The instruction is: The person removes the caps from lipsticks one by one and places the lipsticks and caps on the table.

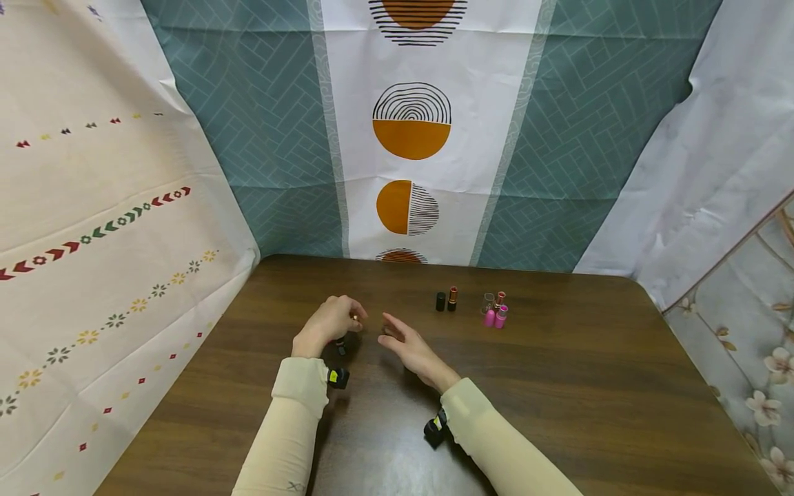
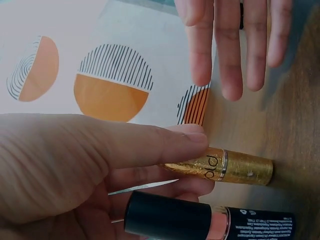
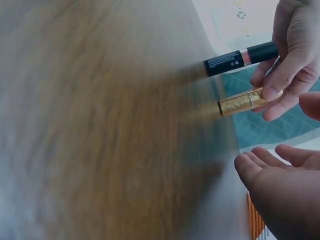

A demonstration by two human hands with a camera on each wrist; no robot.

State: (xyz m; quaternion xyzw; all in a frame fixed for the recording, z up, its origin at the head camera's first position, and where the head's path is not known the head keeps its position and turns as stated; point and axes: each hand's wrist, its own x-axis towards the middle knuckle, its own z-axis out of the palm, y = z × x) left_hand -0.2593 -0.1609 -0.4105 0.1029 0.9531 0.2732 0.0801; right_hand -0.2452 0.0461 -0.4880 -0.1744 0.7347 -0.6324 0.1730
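Observation:
My left hand (image 1: pixel 329 324) is over the left-middle of the table and pinches a gold lipstick tube (image 2: pixel 235 166) between thumb and fingers. A silver ring runs round the gold tube, and its lower end reaches down near the tabletop. Beside it a black tube (image 3: pixel 234 61) with a peach band stands upright, close to the left fingers. In the left wrist view, small white print covers the lower part of this black tube. My right hand (image 1: pixel 414 350) hovers to the right of the left one, fingers extended, holding nothing.
On the brown wooden table (image 1: pixel 558 399), farther back, stand a black cap (image 1: pixel 440 301) and an uncapped lipstick (image 1: pixel 452 299). Right of them cluster a clear cap (image 1: pixel 488 302), another lipstick (image 1: pixel 500 299), a pink cap (image 1: pixel 489 318) and a pink tube (image 1: pixel 501 317). Patterned cloth (image 1: pixel 285 138) hangs behind.

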